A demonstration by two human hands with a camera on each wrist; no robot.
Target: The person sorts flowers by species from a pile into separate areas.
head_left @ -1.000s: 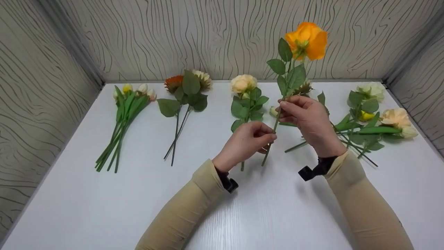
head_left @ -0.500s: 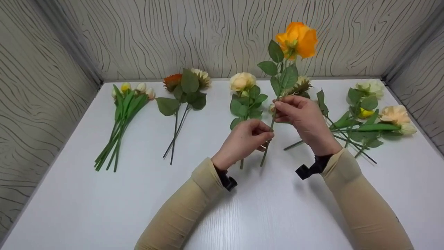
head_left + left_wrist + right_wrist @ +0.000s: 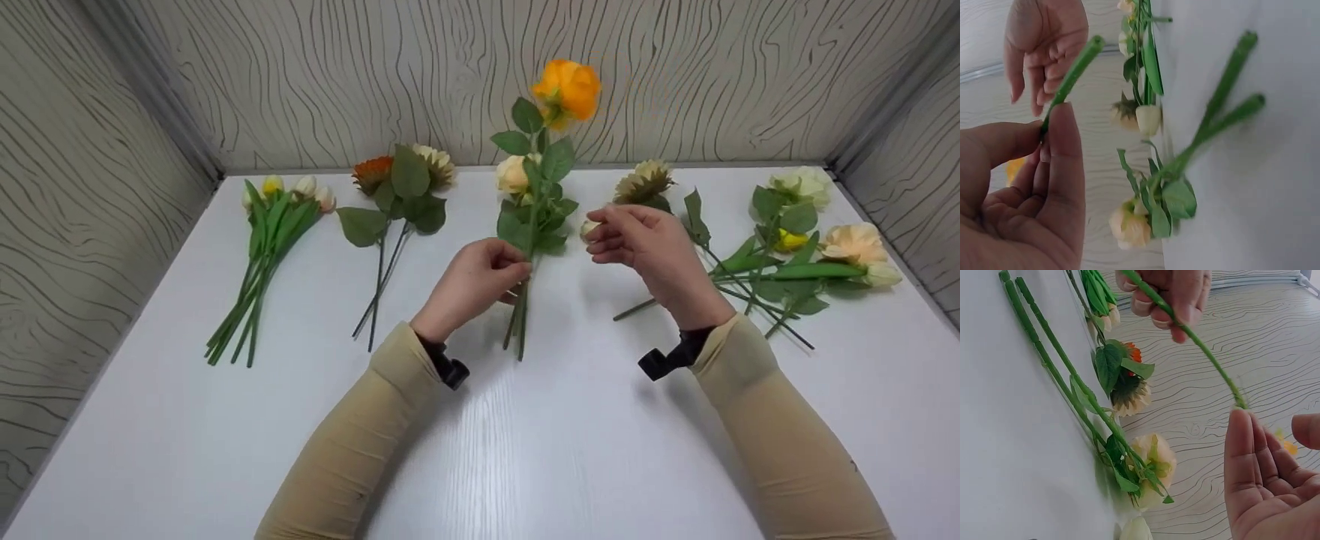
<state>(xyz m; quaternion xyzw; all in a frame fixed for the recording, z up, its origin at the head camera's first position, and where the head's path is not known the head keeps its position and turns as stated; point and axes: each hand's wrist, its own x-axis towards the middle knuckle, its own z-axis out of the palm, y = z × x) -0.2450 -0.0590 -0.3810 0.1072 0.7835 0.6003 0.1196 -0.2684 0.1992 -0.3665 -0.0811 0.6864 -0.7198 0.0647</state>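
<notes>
My left hand [image 3: 480, 281] pinches the green stem [image 3: 1075, 73] of an orange rose [image 3: 568, 88] between thumb and fingers. The rose stands nearly upright, bloom at the top, clear of the table in the left wrist view. Behind it, pale peach roses [image 3: 512, 175] lie on the table, partly covered by its leaves in the head view; two of their stems [image 3: 1044, 354] cross the tabletop. To the right of the held stem, my right hand [image 3: 645, 247] hovers with relaxed fingers and holds nothing. Beyond its fingertips a white bud [image 3: 589, 229] peeks out.
On the white table [image 3: 187, 435], a tulip bunch [image 3: 281, 225] lies at the left. Beside it are an orange flower [image 3: 373, 176] and a cream one with dark leaves. A cream sunflower-like bloom [image 3: 645, 182] and a crossed pile of flowers [image 3: 802, 274] lie at the right. Patterned walls [image 3: 450, 75] surround the table.
My right hand has let go of the orange rose's stem and stayed near its place. My left hand has carried the rose leftward, over the peach roses.
</notes>
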